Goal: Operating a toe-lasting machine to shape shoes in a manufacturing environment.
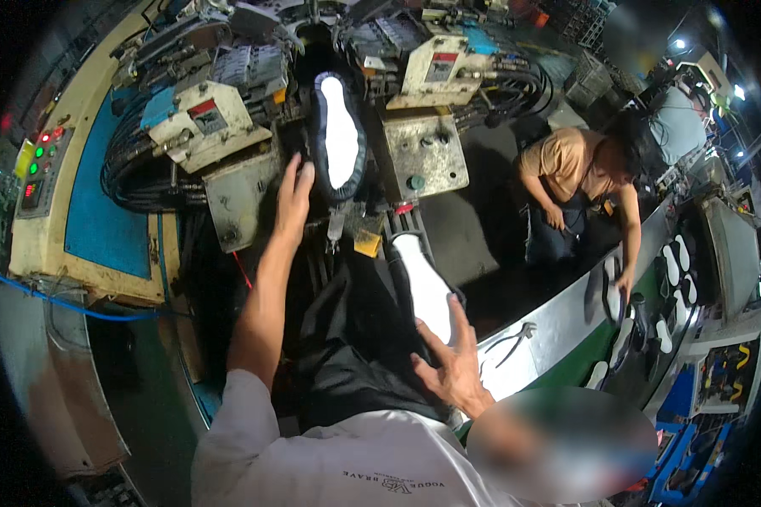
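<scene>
A dark shoe upper with a white sole board (341, 139) sits sole-up in the machine's clamp at the top centre. My left hand (294, 198) is beside its lower left edge, fingers stretched upward and holding nothing; a small gap seems to separate them from it. Below and to the right, a second dark shoe upper with a white sole board (424, 283) lies near my lap, its far end on a metal support. My right hand (455, 367) is spread over this shoe's near end, fingers apart; whether they press on it I cannot tell.
Beige machine blocks (207, 127) with hoses flank the clamp. A control panel (42, 169) with lit buttons stands at left. Pliers (509, 345) lie on a metal ledge at right. Beyond it, a co-worker (579, 177) reaches to shoes on a green belt (566, 367).
</scene>
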The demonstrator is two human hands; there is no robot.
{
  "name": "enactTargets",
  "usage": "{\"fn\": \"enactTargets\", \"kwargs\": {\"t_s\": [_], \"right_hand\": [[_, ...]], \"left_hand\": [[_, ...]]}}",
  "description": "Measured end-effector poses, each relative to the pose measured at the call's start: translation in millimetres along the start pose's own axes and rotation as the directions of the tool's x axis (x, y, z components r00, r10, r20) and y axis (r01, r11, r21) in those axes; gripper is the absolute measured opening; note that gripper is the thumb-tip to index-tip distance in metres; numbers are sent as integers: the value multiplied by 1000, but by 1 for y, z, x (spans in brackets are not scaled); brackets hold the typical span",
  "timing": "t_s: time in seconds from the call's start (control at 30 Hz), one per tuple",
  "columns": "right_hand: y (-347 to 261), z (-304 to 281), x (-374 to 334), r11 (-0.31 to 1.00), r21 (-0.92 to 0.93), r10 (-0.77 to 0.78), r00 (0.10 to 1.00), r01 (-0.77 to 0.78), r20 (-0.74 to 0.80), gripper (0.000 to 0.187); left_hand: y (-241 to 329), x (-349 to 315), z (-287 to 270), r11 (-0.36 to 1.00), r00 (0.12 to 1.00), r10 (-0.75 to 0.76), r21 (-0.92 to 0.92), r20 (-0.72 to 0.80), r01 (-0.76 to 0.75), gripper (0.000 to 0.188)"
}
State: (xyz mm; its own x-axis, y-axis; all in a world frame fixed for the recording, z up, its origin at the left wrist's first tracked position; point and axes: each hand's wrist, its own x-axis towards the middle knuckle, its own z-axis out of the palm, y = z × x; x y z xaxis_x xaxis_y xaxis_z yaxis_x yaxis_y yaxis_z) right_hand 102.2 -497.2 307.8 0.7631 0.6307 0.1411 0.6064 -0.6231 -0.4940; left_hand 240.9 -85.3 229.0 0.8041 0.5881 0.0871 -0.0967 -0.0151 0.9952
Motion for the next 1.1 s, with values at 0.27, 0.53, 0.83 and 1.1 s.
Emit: {"fn": "enactTargets", "kwargs": {"t_s": [0.27,0.53,0.83,1.1], "right_hand": [[-16,-35,174,983,-76,-178,967,167,-183,71],[-39,29,324,973,67,-202,958,219,-205,69],[-51,69,323,968,-122,-241,942,217,-234,74],[-53,58,329,869,-391,-372,921,302,-114,77]], "left_hand": [[94,47,11,902,946,-97,-374,310,215,74],[70,-124,-103,729,930,109,-664,352,165,81],[12,-295,-164,778,905,-425,-514,-7,361,80],[0,-323,-142,706,843,-532,-510,75,491,73]]}}
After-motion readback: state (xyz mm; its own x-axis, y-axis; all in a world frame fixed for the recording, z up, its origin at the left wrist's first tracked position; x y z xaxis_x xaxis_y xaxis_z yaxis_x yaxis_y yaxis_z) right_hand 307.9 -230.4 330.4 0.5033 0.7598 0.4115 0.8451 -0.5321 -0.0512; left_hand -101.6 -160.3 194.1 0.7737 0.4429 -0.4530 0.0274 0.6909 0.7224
